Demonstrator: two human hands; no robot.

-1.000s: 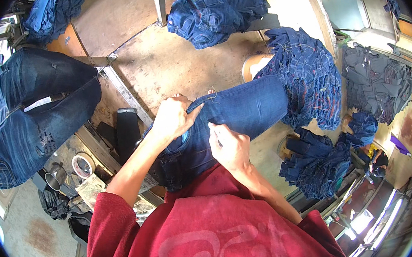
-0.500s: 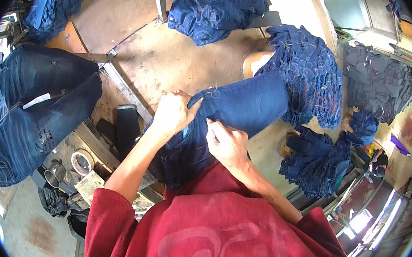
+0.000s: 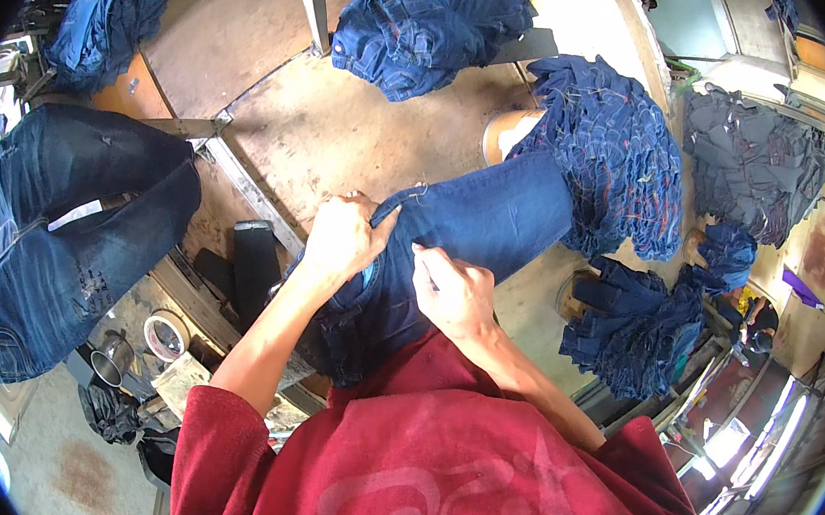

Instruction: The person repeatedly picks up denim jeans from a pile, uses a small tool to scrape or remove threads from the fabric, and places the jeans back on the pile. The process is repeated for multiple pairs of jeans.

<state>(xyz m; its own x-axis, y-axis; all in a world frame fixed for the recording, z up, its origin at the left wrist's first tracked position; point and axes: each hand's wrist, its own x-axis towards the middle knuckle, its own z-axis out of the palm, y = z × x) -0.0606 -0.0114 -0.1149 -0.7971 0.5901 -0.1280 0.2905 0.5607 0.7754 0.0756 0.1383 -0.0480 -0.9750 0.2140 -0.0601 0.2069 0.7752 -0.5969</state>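
Observation:
A pair of blue jeans (image 3: pixel 488 211) lies in front of me, one leg stretching to the right and the darker bunched part close against my body. My left hand (image 3: pixel 342 240) grips the denim near its far left edge, thumb on top and fingers folded around the cloth. Just right of it, my right hand (image 3: pixel 456 291) is closed over the near side of the leg, thumb and forefinger pinched together. A tiny dark tip shows at that pinch, too small to name. Loose threads stand out along the leg's far edge.
Dark jeans (image 3: pixel 78 232) are draped at the left, above a tape roll (image 3: pixel 166 336) and a metal cup (image 3: pixel 111 357). Denim piles stand at the far middle (image 3: pixel 428 25), right (image 3: pixel 613 156) and near right (image 3: pixel 631 330). Grey garments (image 3: pixel 760 166) lie farther right. A post (image 3: pixel 313 11) rises at the back.
The view has shifted slightly. Both hands keep almost the same places on the jeans, and my right hand stays pinched. The gap between the legs of the dark jeans at left looks a little different.

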